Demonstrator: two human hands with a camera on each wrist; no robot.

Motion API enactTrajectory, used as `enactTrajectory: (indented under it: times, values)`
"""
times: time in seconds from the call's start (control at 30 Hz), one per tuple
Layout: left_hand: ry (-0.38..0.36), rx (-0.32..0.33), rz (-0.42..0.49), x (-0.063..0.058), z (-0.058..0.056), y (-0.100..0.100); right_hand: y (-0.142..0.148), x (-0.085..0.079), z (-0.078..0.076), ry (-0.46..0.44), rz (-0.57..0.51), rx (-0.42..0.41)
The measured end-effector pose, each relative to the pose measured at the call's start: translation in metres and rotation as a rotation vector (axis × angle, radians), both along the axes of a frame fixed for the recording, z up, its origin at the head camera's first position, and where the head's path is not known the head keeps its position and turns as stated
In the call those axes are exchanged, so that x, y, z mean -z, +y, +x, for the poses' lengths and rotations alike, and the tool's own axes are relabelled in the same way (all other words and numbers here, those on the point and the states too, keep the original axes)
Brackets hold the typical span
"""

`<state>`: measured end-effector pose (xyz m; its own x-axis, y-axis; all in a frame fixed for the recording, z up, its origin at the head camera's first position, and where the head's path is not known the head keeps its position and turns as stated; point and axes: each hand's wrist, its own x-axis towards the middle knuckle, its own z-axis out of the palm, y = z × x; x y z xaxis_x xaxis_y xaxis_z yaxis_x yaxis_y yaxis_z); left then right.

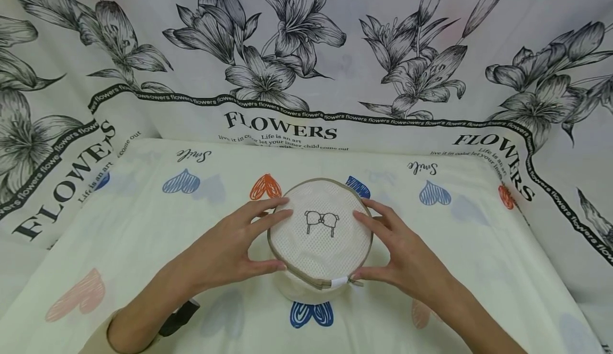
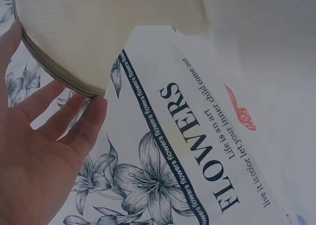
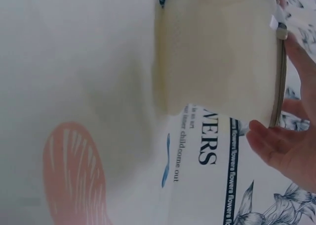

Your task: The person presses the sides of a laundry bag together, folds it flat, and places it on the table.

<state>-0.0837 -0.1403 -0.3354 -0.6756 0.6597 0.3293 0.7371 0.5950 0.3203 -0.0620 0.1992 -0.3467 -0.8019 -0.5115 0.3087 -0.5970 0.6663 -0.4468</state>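
A round, cream-white mesh bra wash bag (image 1: 321, 247) stands upright on the heart-print cloth, with a line drawing of a bra on its lid. A taupe zipper runs around the rim, and its pull and a white tab lie at the front right. My left hand (image 1: 227, 242) grips the left side of the rim, fingers at the upper edge and thumb at the lower left. On the opposite side my right hand (image 1: 402, 250) holds the rim the same way, its thumb near the zipper pull (image 1: 356, 282). The lid looks closed; the inside is hidden.
The bag stands on a pale cloth (image 1: 143, 247) printed with red and blue hearts. Behind it hangs a white curtain-like fabric (image 1: 345, 93) with black lilies and the word FLOWERS. A dark band (image 1: 178, 317) sits at my left wrist.
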Motion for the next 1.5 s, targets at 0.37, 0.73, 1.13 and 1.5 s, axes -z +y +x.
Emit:
enactTrajectory:
  times: [0.37, 0.73, 1.13, 1.5]
  values:
    - [-0.008, -0.019, -0.04, 0.011, -0.002, 0.005, 0.0, 0.006, -0.004, -0.049, 0.019, -0.028]
    - [-0.088, -0.081, -0.113, 0.02, 0.001, 0.01, -0.005, 0.01, -0.011, -0.153, 0.051, -0.036]
    - [-0.092, -0.092, -0.165, 0.023, 0.001, 0.011, -0.007, 0.018, -0.013, -0.19, 0.101, -0.02]
    - [-0.104, -0.09, -0.201, 0.028, 0.002, 0.011, -0.008, 0.026, -0.014, -0.141, 0.123, -0.059]
